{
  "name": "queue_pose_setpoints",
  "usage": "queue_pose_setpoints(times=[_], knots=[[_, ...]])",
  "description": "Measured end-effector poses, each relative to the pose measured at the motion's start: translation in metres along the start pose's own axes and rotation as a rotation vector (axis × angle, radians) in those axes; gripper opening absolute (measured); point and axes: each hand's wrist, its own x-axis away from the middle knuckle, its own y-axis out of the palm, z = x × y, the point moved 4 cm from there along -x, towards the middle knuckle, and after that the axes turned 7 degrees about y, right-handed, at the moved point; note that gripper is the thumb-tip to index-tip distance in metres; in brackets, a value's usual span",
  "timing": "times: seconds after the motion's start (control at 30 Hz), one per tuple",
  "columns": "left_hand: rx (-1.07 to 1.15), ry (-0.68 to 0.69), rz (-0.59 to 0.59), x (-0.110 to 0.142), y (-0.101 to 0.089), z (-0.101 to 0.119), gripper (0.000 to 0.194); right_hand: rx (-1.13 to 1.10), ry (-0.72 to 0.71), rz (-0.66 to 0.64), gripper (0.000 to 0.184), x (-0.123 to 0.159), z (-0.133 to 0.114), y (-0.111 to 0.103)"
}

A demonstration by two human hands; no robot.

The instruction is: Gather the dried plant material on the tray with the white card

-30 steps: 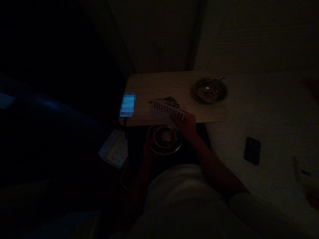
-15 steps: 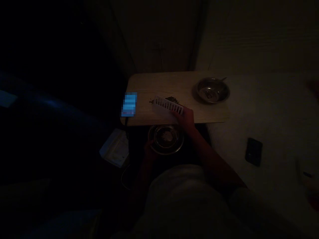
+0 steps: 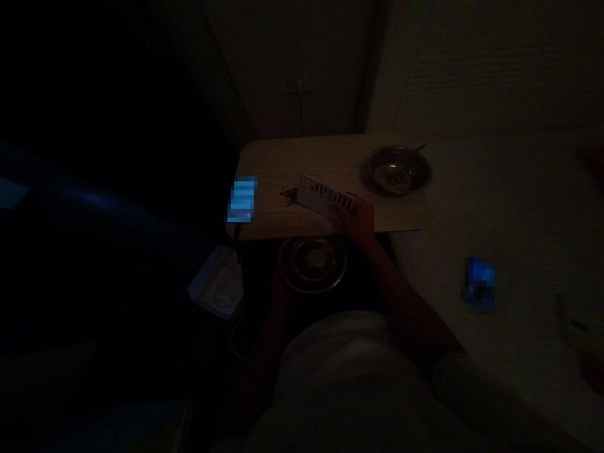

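My right hand [image 3: 358, 220] is shut on a white slotted plastic piece [image 3: 326, 199], holding it tilted on the pale wooden board [image 3: 325, 154]. A small heap of dark crumbs [image 3: 289, 194] lies on the board at that piece's left end. My left hand [image 3: 283, 286] is dim and rests at the left rim of a steel bowl [image 3: 312, 264], which sits below the board's near edge. The dark contents of this bowl are hard to make out.
A second steel bowl [image 3: 400, 170] with a spoon handle stands on the board's right. A lit, pixelated phone [image 3: 242, 199] lies at the board's left end, and another [image 3: 479, 284] lies on the pale surface to the right. A white packet [image 3: 217, 283] and a cable sit low on the left.
The white slotted piece has moved up and left and now covers more of the dark heap. The phone on the right has lit up blue.
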Motion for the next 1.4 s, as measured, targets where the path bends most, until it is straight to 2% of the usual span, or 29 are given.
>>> queue_pose_setpoints(times=[0.13, 0.3, 0.43, 0.67, 0.87, 1.03, 1.2, 1.4], knots=[[-0.022, 0.02, 0.021, 0.001, 0.0, 0.0, 0.016, 0.014, -0.036, 0.023, 0.025, -0.002, -0.001, -0.002], [-0.043, 0.065, -0.017, 0.002, 0.005, 0.003, 0.025, 0.004, -0.052, 0.027, 0.024, -0.003, -0.004, -0.005], [-0.047, 0.069, -0.012, 0.001, 0.006, 0.003, 0.019, 0.039, -0.054, 0.048, 0.024, -0.002, -0.003, -0.006], [-0.03, 0.062, -0.091, 0.005, 0.012, 0.002, 0.025, 0.04, -0.066, 0.003, 0.024, 0.001, -0.002, 0.0], [-0.037, 0.085, 0.017, 0.011, 0.014, 0.005, 0.018, 0.072, -0.059, -0.044, 0.025, 0.003, -0.007, 0.002], [-0.024, 0.068, -0.003, 0.011, 0.015, 0.004, 0.018, 0.088, -0.067, 0.008, 0.026, 0.004, -0.006, 0.001], [-0.015, 0.068, 0.024, 0.006, 0.011, 0.002, 0.017, 0.11, -0.054, -0.026, 0.026, 0.004, -0.005, 0.003], [-0.064, 0.08, -0.043, 0.005, 0.01, 0.003, 0.02, 0.092, -0.044, -0.018, 0.027, 0.005, -0.008, 0.002]])
